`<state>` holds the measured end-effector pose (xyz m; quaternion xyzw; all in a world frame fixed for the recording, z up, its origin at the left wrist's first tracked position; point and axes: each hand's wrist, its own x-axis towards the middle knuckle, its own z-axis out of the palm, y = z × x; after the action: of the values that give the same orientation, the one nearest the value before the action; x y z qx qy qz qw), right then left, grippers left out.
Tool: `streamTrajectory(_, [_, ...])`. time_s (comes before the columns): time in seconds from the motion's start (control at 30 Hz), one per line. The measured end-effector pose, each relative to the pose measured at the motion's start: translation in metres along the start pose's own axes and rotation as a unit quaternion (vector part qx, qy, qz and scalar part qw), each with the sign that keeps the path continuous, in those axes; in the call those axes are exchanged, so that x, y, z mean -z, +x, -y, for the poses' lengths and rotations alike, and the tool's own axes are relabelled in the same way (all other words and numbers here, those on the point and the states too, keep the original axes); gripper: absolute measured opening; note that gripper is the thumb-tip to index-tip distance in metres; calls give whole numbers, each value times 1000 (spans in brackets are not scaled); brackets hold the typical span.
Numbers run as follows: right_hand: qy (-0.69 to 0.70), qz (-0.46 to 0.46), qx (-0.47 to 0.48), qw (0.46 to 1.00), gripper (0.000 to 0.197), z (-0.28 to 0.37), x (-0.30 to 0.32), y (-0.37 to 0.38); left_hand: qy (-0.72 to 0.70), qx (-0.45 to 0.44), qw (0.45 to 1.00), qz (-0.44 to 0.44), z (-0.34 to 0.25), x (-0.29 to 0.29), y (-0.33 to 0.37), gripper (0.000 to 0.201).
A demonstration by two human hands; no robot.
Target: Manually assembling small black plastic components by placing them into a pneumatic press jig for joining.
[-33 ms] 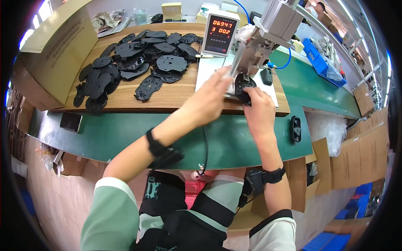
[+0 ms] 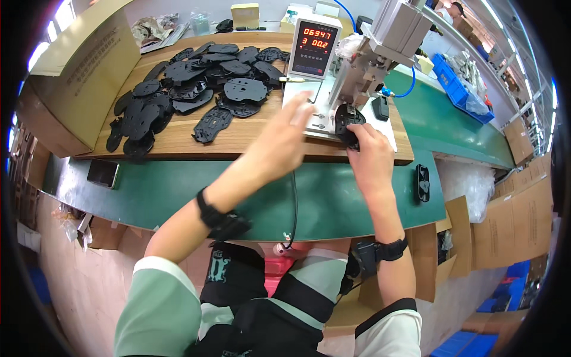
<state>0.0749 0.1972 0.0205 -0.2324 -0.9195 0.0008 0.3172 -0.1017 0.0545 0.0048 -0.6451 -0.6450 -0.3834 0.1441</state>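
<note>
My right hand [image 2: 372, 156] grips the near end of a black plastic shell [image 2: 345, 120], its fingers curled on the edge. The shell lies on a white base plate [image 2: 315, 130] below the head of a metal press [image 2: 360, 80]. To the left of the press, my left hand [image 2: 276, 143] hovers over the near edge of a wooden board [image 2: 250, 138]. Its fingers are stretched out, slightly blurred, and nothing shows in them. A small black oval piece [image 2: 380, 108] rests on the plate, right of the press.
Many flat black plastic parts [image 2: 244, 90] are heaped on the board beside an open cardboard box [image 2: 83, 89]. A display box [image 2: 316, 50] with red digits stands behind. On the green table lie a phone [image 2: 103, 173] and a black part [image 2: 422, 183]; a blue crate [image 2: 455, 86] sits farther right.
My left hand has drawn away from the press, to the left and slightly toward me. My right hand stays on the black plastic shell.
</note>
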Motion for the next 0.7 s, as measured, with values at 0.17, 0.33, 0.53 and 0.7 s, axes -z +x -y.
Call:
streamTrajectory(0.17, [18, 9, 25, 999, 40, 0, 6, 7, 214, 134, 963, 93, 36, 99, -86, 69])
streamTrajectory(0.33, [39, 8, 9, 999, 34, -8, 4, 5, 234, 158, 946, 158, 37, 123, -138, 68])
streamTrajectory(0.53, [47, 20, 33, 998, 38, -7, 5, 8, 205, 189, 954, 106, 30, 117, -145, 52])
streamTrajectory(0.7, [40, 36, 33, 998, 38, -8, 7, 8, 211, 165, 961, 70, 18, 113, -131, 51])
